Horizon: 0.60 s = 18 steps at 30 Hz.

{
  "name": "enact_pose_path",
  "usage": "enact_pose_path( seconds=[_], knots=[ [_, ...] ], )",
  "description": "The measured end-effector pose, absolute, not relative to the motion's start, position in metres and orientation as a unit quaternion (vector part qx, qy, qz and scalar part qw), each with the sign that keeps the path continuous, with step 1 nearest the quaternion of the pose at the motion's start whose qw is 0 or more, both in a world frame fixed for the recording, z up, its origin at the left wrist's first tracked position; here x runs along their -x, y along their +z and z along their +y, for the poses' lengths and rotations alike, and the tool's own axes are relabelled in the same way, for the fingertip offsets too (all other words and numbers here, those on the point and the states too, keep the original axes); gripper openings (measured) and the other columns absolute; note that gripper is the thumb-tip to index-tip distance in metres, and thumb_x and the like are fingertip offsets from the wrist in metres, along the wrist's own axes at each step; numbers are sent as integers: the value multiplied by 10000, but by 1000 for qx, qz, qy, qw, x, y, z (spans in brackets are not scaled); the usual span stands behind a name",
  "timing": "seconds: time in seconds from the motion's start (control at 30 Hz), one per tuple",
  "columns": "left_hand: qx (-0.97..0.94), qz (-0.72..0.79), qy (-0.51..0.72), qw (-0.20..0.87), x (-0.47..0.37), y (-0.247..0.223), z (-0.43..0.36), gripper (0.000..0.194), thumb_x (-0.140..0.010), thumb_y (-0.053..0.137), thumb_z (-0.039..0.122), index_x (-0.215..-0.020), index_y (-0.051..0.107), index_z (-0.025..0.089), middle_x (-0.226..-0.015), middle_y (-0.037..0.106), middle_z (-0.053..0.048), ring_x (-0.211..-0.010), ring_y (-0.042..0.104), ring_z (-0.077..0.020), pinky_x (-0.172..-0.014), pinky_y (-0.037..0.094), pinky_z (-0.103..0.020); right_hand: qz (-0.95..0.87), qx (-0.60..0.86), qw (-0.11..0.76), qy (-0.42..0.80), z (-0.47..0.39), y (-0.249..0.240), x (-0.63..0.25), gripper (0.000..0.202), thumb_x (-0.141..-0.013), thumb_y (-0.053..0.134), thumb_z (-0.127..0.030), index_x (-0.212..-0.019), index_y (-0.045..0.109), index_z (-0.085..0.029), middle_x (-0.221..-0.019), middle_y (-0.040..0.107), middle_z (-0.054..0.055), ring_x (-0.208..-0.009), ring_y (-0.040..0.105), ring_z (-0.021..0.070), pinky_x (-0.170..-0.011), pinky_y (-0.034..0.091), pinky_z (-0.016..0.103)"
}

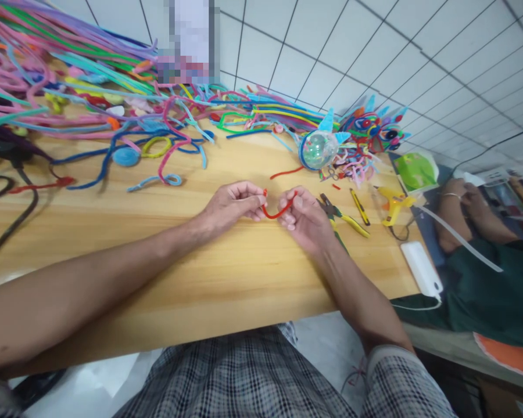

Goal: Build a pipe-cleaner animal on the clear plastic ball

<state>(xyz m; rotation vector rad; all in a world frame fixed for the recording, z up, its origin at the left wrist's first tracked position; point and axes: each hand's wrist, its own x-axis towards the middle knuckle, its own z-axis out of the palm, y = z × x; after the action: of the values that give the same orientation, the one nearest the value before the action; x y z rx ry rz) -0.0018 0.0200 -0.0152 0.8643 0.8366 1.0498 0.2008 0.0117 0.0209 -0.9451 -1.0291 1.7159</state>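
A short red pipe cleaner (273,217) is held between the two hands above the near middle of the wooden table (226,278), sagging in a U shape. One end is pinched between thumb and fingers of the left hand (239,203); the other is pinched by the right hand (305,215). To the right of the right hand, yellow-handled pliers (348,222), a yellow cutter (359,206) and a yellow glue gun (393,206) are laid out, with a white box (419,268) near the table's right edge. Beyond the hands, a longer red piece (286,172) lies close to a clear ball (318,152) decorated with blue spikes. Coloured pipe cleaners (82,75) are heaped at the far left.
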Motion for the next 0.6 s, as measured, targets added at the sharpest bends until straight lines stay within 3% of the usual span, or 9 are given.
enact_pose_path(
  seconds=[0.27,0.6],
  knots=[
    [-397,369,467,698,3,-14,19,415,-679,1015,390,-910,771,147,-816,780,-12,-664,722,-119,-709,637,-277,-418,365,466,688,11,19,-201,423,-707,996,-405,-870,638,-248,-768,674,-61,-525,453,53,-472,358,178],
    [-395,363,476,697,1,-15,19,424,-653,1032,380,-891,771,145,-778,776,-7,-630,714,-112,-676,635,-261,-442,380,494,645,10,17,-201,410,-707,991,-393,-852,639,-241,-775,678,-71,-521,481,43,-467,374,165]
  ],
)
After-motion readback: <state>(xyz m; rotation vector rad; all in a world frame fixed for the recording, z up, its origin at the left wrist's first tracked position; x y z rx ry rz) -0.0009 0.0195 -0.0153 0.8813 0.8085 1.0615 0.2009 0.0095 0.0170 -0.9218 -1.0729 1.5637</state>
